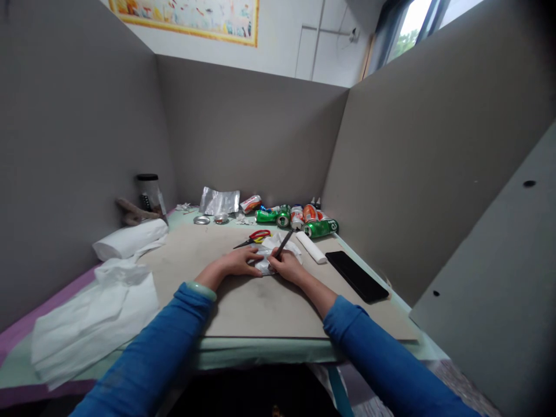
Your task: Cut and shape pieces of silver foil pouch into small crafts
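One white cloth [99, 318], rumpled, at the left edge of the table; one white roll [130, 238], lying just behind it; one jar [148, 191], black-lidded, upright by the left partition. Next I list one foil sheet [219, 201], near the back partition, with two can ends [201, 220] in front of it. Left hand [238, 260]: palm down on the board [260, 313], fingers loosely spread, their tips on the silvery piece [264, 265], gripping nothing that I can see (a pale green bangle [202, 291] circles this wrist). One pair of scissors [259, 234], red and yellow handles, just beyond that hand. The silvery piece itself: between the two hands, beside a crumpled tissue [295, 248]. Right hand [286, 267]: closed round a dark stick [284, 243], held tilted, its upper end pointing away to the right; I cannot make out its tip. Behind, several cans [283, 216], green, orange and white. Last, one white bar [310, 248] and one black slab [357, 277], both flat.
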The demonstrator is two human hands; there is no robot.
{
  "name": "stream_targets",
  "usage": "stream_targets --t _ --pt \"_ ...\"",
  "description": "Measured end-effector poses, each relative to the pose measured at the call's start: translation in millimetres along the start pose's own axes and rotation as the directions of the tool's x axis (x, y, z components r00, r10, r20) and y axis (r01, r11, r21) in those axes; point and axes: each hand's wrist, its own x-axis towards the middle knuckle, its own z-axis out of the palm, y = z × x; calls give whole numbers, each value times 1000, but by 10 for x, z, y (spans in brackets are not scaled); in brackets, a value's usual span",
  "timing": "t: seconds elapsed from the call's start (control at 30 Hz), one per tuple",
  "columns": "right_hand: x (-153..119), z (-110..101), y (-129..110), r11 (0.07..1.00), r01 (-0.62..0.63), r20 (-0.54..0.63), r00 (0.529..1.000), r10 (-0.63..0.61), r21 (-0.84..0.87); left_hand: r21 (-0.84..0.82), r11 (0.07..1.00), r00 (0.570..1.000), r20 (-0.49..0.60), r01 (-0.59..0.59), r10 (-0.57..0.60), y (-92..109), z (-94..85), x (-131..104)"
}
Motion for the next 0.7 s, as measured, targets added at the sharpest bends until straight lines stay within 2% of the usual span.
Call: stream_targets --t 0.3,0.7 --pt "13 21 59 1000 22 -10 1000 -22 10 -2 1000 1000 6 -8 8 -14 4 4" --pt "13 6 81 997 29 45 998 -32 71 -14 1000 1000 -7 -10 10 27 -6 -10"
